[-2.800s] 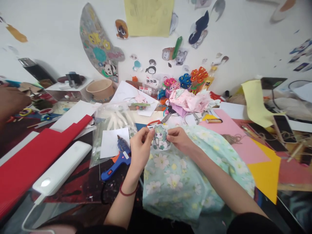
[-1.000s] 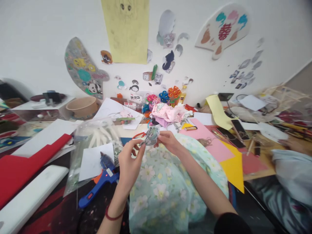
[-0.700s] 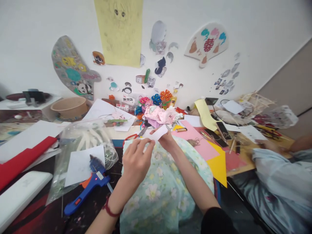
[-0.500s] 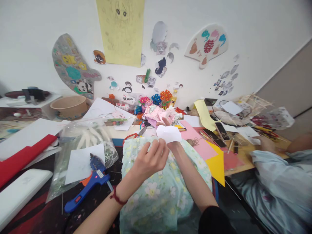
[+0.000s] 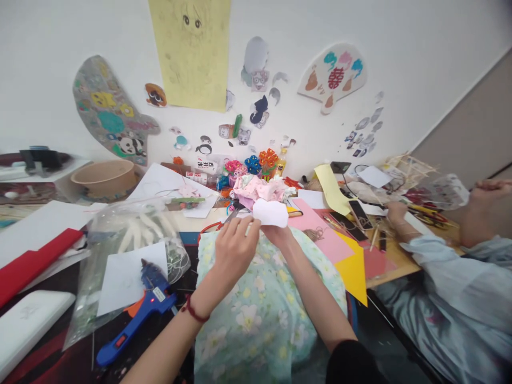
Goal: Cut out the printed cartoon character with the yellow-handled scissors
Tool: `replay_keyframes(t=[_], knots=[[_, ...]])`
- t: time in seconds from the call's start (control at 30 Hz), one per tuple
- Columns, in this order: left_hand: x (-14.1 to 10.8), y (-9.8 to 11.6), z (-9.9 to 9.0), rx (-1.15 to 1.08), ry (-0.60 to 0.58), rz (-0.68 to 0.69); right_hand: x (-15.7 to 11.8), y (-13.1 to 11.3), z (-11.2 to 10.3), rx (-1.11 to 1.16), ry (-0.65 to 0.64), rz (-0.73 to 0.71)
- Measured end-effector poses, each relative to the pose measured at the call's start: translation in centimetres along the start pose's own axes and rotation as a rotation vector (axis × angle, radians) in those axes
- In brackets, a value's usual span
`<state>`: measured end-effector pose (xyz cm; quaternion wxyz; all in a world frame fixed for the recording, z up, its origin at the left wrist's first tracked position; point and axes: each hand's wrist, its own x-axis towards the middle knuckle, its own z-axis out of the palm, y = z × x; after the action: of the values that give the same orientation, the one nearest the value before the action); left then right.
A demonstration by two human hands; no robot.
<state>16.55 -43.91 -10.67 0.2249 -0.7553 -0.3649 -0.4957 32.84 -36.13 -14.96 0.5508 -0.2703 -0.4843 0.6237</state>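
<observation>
A small white piece with rounded corners, like cut paper (image 5: 270, 213), is held up in front of me. My left hand (image 5: 237, 246) has its fingers curled at the piece's lower left edge, the fingertips closed together there. My right hand (image 5: 277, 234) is behind and under the white piece, gripping it, with most of its fingers hidden. Below both hands lies a pale green floral cloth (image 5: 250, 314). Past the piece sits a bunched pink cloth (image 5: 258, 189).
A blue glue gun (image 5: 150, 306) with its light on lies left, by a clear plastic bag (image 5: 140, 229). Pink card (image 5: 328, 232) and yellow card (image 5: 354, 272) lie right. A co-worker's sleeve (image 5: 444, 272) and hands are at the far right. Scissors (image 5: 212, 227) lie beyond the cloth.
The white piece has turned to face me more flatly, and my left hand has shifted slightly left. The co-worker's hands have come up into view. The whole view has swung slightly.
</observation>
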Motion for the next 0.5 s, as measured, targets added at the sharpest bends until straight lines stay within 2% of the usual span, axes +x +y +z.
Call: replay_keyframes(t=[0.17, 0.27, 0.37, 0.5], knots=[[0.0, -0.6, 0.2, -0.277, -0.027, -0.412, -0.4, -0.1, 0.9, 0.020, 0.006, 0.015], [0.1, -0.9, 0.2, -0.478, -0.074, -0.614, -0.4, -0.3, 1.3, 0.024, 0.038, 0.038], [0.0, -1.1, 0.3, -0.669, -0.113, -0.755, -0.4, -0.2, 1.3, 0.027, 0.072, 0.060], [-0.1, -1.2, 0.6, -0.825, -0.143, -0.868, -0.2, 0.2, 1.1, 0.044, 0.101, 0.091]])
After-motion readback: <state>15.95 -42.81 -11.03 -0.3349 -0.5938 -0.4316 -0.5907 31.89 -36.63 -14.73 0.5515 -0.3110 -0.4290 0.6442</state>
